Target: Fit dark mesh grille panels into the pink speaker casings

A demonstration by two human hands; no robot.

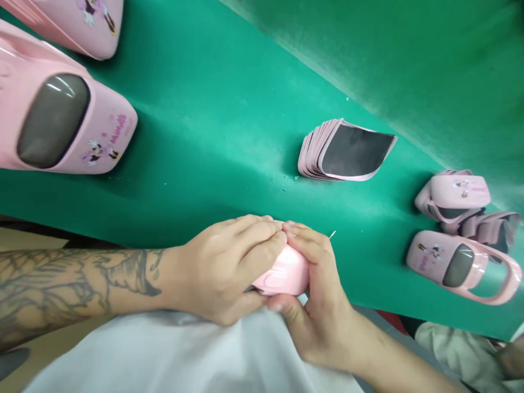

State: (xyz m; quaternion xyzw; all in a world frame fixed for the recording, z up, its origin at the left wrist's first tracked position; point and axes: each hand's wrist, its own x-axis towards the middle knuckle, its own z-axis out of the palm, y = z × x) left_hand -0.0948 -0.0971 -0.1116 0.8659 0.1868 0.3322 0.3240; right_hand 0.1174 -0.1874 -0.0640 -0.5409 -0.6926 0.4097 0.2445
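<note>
Both my hands close around one small pink plastic piece [282, 273] at the near edge of the green table [229, 109]. My left hand [229, 267] wraps over its top and left side, fingers curled. My right hand [315, 295] grips it from the right, thumb underneath. Most of the piece is hidden by my fingers. A thin pale sliver [332, 234] pokes out beyond my right fingers.
A fanned stack of pink-edged dark inserts [344, 150] lies beyond my hands. Pink cases with dark windows sit at the left [61, 120] and top left [82, 22]. More pink parts [454, 194] and a case [462, 265] lie at the right. White cloth [184, 355] covers my lap.
</note>
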